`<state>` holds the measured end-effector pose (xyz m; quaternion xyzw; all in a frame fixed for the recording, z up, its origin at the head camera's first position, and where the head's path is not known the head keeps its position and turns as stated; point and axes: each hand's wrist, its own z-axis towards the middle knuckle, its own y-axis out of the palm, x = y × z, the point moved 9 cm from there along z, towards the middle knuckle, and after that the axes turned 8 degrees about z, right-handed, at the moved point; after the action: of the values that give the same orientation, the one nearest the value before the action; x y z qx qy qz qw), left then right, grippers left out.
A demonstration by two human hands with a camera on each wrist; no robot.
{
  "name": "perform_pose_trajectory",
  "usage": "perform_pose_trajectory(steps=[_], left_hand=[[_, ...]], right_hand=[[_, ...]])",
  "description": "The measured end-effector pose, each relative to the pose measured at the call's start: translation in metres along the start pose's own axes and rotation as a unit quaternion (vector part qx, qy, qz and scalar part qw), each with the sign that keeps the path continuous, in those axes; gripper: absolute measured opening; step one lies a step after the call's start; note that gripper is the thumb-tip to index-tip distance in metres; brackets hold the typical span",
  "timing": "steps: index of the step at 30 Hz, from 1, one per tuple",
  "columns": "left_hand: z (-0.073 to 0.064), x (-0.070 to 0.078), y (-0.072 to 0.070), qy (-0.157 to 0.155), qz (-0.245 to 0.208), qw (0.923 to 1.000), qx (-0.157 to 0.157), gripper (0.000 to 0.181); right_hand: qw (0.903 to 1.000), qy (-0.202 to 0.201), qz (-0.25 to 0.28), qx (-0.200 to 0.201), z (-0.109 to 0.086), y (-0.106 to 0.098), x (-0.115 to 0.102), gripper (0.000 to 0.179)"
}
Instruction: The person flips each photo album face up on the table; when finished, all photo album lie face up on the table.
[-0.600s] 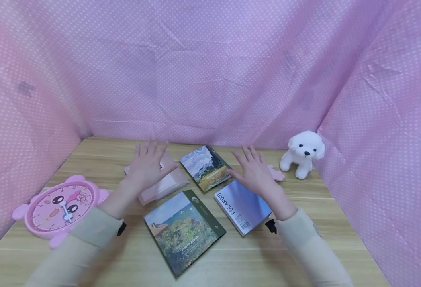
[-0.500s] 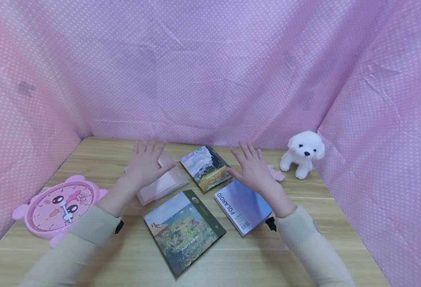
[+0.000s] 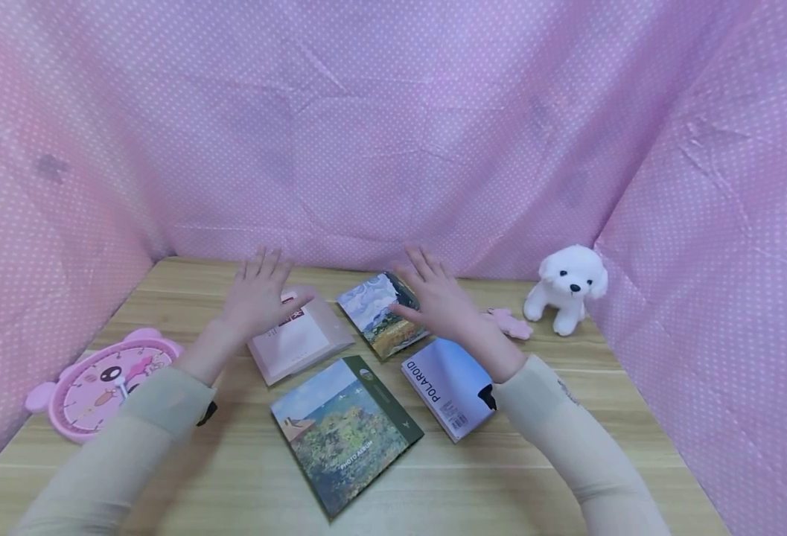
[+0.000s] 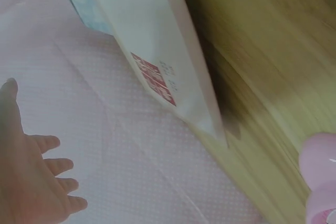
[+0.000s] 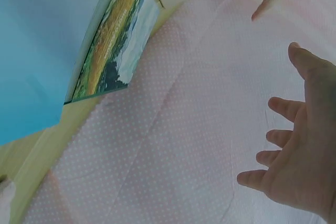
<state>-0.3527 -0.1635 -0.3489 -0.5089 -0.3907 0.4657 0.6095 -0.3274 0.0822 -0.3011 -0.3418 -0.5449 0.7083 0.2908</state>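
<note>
The wheat-field booklet [image 3: 369, 305] is lying flat, its long axis running from far left to near right, and the Polaroid box [image 3: 443, 383] is lying nearly parallel on its near right. The pale packet [image 3: 302, 342] is carrying its red label toward its far end. My right hand [image 3: 441, 304] is hovering above, its thumb overlapping the booklet in the head view; my left hand [image 3: 255, 304] is hovering by the packet's far left side. Both hands are stretching toward the pink curtain [image 3: 366, 149], fingers spreading wide.

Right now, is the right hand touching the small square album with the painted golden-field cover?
Apart: the right wrist view plainly shows pink polka-dot cloth between the right hand and the golden-field album.
</note>
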Motion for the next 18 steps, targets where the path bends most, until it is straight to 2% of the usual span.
perform_pose_trajectory(steps=[11,18], left_hand=[[0.008,-0.019,0.02,0.001,0.009,0.9996,-0.026,0.088],[0.013,-0.027,0.037,0.013,0.019,0.9995,-0.021,0.084]], right_hand=[[0.9973,-0.049,-0.01,-0.053,0.034,0.042,-0.03,0.078],[0.9917,-0.095,0.037,-0.078,0.046,0.079,-0.042,0.076]])
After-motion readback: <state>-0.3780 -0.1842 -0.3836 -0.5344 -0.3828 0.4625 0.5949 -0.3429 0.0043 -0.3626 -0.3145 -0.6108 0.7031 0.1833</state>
